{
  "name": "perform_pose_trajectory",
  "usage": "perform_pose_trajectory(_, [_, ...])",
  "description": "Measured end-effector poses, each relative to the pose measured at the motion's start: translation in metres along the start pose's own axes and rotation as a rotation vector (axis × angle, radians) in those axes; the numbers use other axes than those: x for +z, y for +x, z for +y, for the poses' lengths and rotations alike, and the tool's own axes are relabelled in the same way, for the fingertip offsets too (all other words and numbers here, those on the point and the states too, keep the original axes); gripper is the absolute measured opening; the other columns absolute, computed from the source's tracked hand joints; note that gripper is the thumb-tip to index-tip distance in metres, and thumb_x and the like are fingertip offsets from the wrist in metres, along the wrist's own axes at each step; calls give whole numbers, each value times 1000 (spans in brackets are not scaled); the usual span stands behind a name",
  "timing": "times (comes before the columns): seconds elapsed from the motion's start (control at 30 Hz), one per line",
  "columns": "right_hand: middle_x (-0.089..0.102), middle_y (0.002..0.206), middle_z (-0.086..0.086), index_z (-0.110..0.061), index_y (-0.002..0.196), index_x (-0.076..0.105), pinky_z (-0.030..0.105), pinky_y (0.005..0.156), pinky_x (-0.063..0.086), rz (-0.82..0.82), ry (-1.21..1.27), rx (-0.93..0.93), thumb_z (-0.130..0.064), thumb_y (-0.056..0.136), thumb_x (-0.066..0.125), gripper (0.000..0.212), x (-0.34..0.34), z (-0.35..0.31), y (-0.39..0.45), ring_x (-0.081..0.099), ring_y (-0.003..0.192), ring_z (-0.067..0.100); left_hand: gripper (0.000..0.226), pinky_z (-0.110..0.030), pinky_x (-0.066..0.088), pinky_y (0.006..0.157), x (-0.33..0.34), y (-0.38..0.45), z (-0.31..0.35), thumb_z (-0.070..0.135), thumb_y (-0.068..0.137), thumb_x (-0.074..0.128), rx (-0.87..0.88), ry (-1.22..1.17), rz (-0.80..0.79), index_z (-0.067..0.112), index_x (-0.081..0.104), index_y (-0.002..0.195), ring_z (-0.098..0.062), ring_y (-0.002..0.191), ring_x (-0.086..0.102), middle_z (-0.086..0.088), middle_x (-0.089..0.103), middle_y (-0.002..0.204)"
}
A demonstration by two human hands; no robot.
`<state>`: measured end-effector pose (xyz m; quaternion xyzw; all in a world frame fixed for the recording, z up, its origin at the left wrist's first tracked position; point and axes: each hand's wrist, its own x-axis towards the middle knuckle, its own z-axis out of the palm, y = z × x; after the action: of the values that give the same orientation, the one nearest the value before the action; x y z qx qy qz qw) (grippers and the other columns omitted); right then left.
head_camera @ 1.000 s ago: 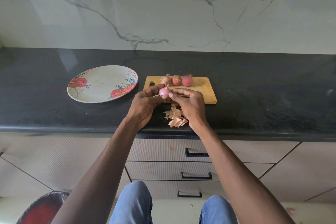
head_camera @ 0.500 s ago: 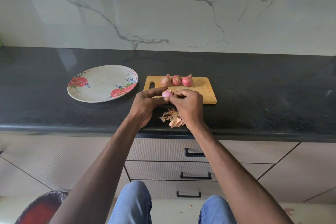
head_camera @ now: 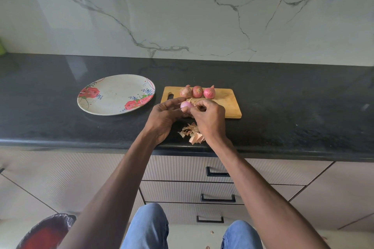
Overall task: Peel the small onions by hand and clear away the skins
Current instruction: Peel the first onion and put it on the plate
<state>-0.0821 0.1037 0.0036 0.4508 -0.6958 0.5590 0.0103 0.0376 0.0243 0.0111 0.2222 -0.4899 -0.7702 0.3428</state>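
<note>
Right between the two sets of fingertips sits a small onion, pale pink and glossy where its skin is off, held above the near edge of the wooden cutting board. The left hand cups it from the left, thumb on top and fingers curled underneath. The right hand closes in from the right, its fingertips pinched at the onion's top end, where a dry wisp of papery skin sticks up. Just beyond the fingers, along the far edge of the board, three more onions stand in a row, touching or nearly so: a paler one, a red-brown one and a pink one. Below the right hand's wrist, on the black counter near its front edge, lies a loose pile of peeled skins. Well to the left of the left hand's fingers rests a flowered plate, apart from the board.
</note>
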Motion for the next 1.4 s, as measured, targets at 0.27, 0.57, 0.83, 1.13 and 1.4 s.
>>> perform_pose_trajectory(0.27, [73, 66, -1, -5, 77, 75, 28, 66, 59, -85, 362, 280, -4, 87, 71, 10, -9, 1, 4, 73, 65, 13, 26, -39, 58, 92, -3, 5, 0, -6, 97, 53, -67, -99, 15, -1, 59, 121, -29, 100, 71, -21, 72, 110])
perform_pose_trajectory(0.57, [78, 89, -4, -16, 96, 79, 42, 80, 62, -107, 276, 184, -28, 83, 82, 18, -4, 5, 4, 74, 86, 13, 33, -37, 61, 87, 1, 0, 2, -11, 87, 59, -28, -111, -43, 0, 61, 117, -27, 94, 73, -17, 73, 107])
perform_pose_trajectory(0.83, [74, 93, 2, -7, 94, 75, 22, 77, 56, -66, -13, 35, -5, 90, 71, 6, 1, 5, 4, 67, 85, 11, 43, -37, 60, 89, 6, -3, 2, 2, 69, 74, 9, -52, -12, 2, 64, 111, -26, 92, 72, -15, 75, 100])
perform_pose_trajectory(1.13, [67, 95, -1, -5, 98, 70, 13, 73, 47, -74, -51, 61, -6, 95, 65, 6, 0, 2, 4, 61, 88, 10, 33, -38, 58, 94, 6, -3, 2, 5, 72, 73, 8, -45, -22, 3, 68, 105, -23, 91, 72, -13, 75, 98])
perform_pose_trajectory(1.4, [70, 92, 1, -13, 92, 67, 24, 72, 56, -79, 61, 150, -9, 98, 62, 9, 0, 7, 6, 68, 85, 13, 29, -32, 62, 82, 7, -1, 3, 9, 82, 68, -15, -62, 3, 2, 64, 111, -22, 90, 74, -10, 77, 96])
